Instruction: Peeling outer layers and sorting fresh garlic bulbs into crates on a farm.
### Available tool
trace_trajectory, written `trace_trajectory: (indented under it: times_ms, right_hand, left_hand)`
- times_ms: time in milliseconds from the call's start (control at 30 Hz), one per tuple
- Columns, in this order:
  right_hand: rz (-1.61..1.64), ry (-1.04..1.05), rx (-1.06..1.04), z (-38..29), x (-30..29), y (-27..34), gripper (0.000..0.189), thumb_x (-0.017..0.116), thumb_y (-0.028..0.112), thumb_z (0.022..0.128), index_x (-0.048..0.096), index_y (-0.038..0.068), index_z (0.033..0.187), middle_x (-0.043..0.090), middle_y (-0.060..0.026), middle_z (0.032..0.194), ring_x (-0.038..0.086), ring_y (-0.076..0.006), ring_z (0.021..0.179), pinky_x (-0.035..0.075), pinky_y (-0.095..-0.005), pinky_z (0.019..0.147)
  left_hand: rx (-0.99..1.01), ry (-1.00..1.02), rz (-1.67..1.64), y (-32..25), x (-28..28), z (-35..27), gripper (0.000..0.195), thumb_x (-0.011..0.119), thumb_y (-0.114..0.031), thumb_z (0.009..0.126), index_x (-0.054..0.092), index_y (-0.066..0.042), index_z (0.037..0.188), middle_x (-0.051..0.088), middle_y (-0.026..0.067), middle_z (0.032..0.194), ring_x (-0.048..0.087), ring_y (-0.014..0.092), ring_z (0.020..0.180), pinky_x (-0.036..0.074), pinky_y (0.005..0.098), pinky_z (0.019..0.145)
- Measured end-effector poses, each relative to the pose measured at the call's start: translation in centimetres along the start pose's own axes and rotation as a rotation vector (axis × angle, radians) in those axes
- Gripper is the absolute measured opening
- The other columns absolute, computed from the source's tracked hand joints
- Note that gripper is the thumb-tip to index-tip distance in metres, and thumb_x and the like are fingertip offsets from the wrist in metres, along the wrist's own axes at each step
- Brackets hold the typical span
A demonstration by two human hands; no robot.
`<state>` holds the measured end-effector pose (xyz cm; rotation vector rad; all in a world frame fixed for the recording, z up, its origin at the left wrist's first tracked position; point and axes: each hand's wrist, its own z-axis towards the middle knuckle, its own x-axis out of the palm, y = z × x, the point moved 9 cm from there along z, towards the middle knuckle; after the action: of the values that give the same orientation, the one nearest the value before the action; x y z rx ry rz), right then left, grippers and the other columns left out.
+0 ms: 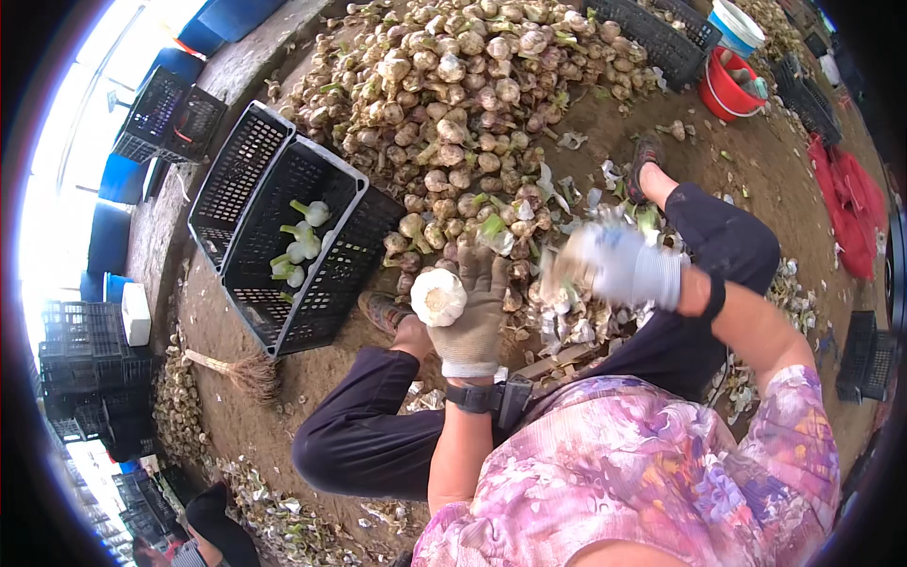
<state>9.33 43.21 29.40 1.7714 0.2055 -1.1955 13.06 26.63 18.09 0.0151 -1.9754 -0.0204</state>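
Note:
My left hand (476, 312), in a brownish knit glove, has its fingers stretched towards the garlic heap. A peeled white garlic bulb (438, 298) is held at the hand's left side, its round face towards me. My right hand (613, 262), in a white glove, is blurred by motion above loose garlic skins (577, 322); whether anything is in it cannot be made out. Ahead of both hands lies a big heap of unpeeled garlic (453, 120). To the left, a black plastic crate (312, 283) holds several peeled bulbs with green stems (301, 244).
A straw hand broom (241, 372) lies left of my knee. Stacked black crates (92, 354) stand farther left. A red bucket (730, 88) and a black crate (655, 39) are at the upper right, above a red mesh sack (847, 198). Another person (220, 528) sits lower left.

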Motion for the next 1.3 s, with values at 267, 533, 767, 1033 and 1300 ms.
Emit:
trace_trajectory:
  times_ms: [267, 533, 767, 1033, 1300]
  right_hand:
    - [-0.299, -0.448, 0.455, -2.7, -12.4, -11.9, 0.022, 0.065, 0.028, 0.085, 0.071, 0.012, 0.099, 0.07, -0.01, 0.093, 0.067, -0.0281, 0.09, 0.052, -0.0398, 0.08]
    - [0.505, -0.841, 0.533, -4.2, -13.6, -17.1, 0.033, 0.071, 0.031, 0.085, 0.068, 0.002, 0.101, 0.071, -0.0094, 0.087, 0.065, -0.0158, 0.072, 0.052, -0.0297, 0.068]
    - [0.555, -0.734, 0.232, -1.7, -16.7, -13.3, 0.03, 0.067, 0.019, 0.09, 0.061, -0.004, 0.108, 0.065, -0.0008, 0.09, 0.054, -0.0015, 0.066, 0.045, -0.0182, 0.058]
    - [0.625, -0.707, 0.354, -2.9, -17.1, -14.3, 0.022, 0.064, 0.011, 0.092, 0.062, -0.004, 0.107, 0.063, 0.0004, 0.092, 0.058, -0.0064, 0.088, 0.049, -0.023, 0.081]
    - [0.778, -0.647, 0.387, -2.9, -17.4, -12.9, 0.029, 0.066, 0.016, 0.089, 0.062, -0.003, 0.111, 0.063, -0.001, 0.089, 0.058, -0.0053, 0.073, 0.048, -0.0198, 0.067]
  left_hand:
    - [0.229, 0.249, -0.227, -16.4, 7.6, 2.8, 0.072, 0.037, -0.049, 0.096, 0.033, 0.009, 0.139, 0.046, 0.0307, 0.132, 0.046, 0.047, 0.123, 0.042, 0.0544, 0.104]
    - [0.352, -0.35, 1.377, -7.8, -0.9, 8.5, 0.058, 0.06, -0.031, 0.092, 0.042, -0.009, 0.142, 0.059, 0.0157, 0.115, 0.059, 0.026, 0.098, 0.051, 0.0377, 0.09]
    - [0.17, -0.137, 3.139, 5.0, -6.8, 16.2, 0.099, 0.078, -0.039, 0.072, 0.023, -0.017, 0.151, 0.029, 0.0204, 0.151, 0.025, 0.045, 0.139, 0.012, 0.0533, 0.116]
    - [0.347, 0.115, 2.968, 5.5, -4.3, 18.2, 0.049, 0.067, -0.009, 0.073, 0.057, -0.008, 0.121, 0.061, 0.0176, 0.115, 0.054, 0.037, 0.112, 0.046, 0.0428, 0.093]
    - [0.397, -0.779, 1.422, 4.7, -15.4, 18.8, 0.02, 0.069, -0.011, 0.079, 0.064, 0.003, 0.093, 0.068, 0.0119, 0.08, 0.065, 0.027, 0.063, 0.052, 0.0387, 0.057]
